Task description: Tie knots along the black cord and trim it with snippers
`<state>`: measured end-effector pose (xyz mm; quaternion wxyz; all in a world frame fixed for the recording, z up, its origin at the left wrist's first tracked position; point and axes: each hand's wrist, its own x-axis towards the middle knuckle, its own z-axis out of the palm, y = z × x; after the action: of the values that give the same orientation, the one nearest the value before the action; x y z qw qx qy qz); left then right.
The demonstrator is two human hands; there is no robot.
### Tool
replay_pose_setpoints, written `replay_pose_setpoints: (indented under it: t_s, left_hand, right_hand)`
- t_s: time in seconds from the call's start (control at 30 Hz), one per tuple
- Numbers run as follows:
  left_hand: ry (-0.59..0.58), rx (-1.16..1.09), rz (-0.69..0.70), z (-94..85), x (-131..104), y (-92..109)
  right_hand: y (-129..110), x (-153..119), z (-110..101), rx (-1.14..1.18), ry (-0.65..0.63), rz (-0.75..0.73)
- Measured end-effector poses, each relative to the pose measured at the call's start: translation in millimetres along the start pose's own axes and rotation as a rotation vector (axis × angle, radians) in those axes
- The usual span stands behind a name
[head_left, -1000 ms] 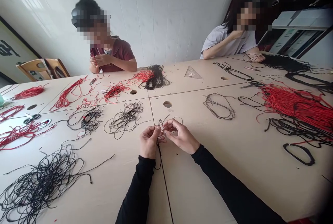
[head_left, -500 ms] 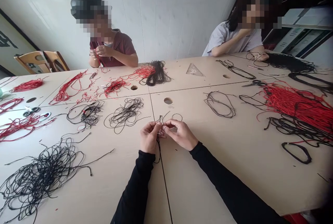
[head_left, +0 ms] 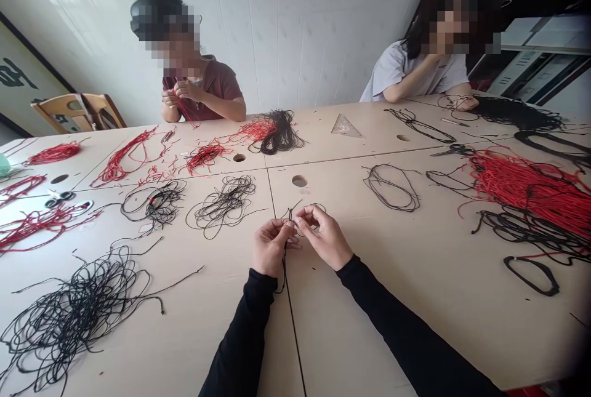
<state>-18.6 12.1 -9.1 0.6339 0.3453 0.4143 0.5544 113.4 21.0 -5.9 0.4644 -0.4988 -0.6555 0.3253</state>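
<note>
My left hand (head_left: 271,245) pinches a thin black cord (head_left: 284,264) near the middle of the table (head_left: 351,329). Part of the cord hangs below the fingers, and short ends stick up above them. Close against its right side, my right hand (head_left: 325,238) has thumb and forefinger pressed together on the same black cord. A thin loop of cord shows just behind the right fingers. The exact knot or crossing between the fingertips is too small to make out.
Black cord bundles lie at left (head_left: 83,304) and behind my hands (head_left: 226,203). A red cord pile (head_left: 521,191) and black scissors (head_left: 455,149) are at right. A clear triangle ruler (head_left: 346,127) lies farther back. Two people sit across, one holding red cord.
Both hands have shifted slightly; the left wrist moved a little right. The right fingertips sit slightly higher, and the thin loop behind them has changed shape.
</note>
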Motion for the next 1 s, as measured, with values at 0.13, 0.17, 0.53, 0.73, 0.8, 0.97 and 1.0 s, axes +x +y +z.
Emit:
replay_pose_setpoints:
  t_s: [0.13,0.17,0.53,0.73,0.8,0.97,1.0]
  left_hand:
    - [-0.004,0.008,0.016,0.6,0.0,-0.2]
    - [-0.005,0.012,0.023,0.8,-0.1,0.2]
    - [-0.042,0.022,0.112,2.7,-3.3,3.7]
    - [-0.079,0.037,0.11,3.7,-4.2,3.5]
    - [-0.085,0.046,0.109,3.9,-4.2,3.4]
    - [-0.091,0.061,0.1,4.2,-3.9,3.3]
    - [-0.091,0.06,0.094,4.3,-3.8,3.4]
  right_hand:
    - [-0.8,-0.8,0.6,0.118,-0.049,0.072]
    - [-1.5,-1.0,0.6,0.137,-0.07,0.08]
    - [-5.9,0.9,0.0,0.384,-0.13,0.225]
    - [-3.5,2.1,0.6,0.661,-0.185,0.356]
    - [-2.9,1.9,0.9,0.713,-0.223,0.374]
    - [-4.1,1.5,-0.1,0.757,-0.277,0.38]
    - [-4.9,1.5,-0.4,0.747,-0.28,0.379]
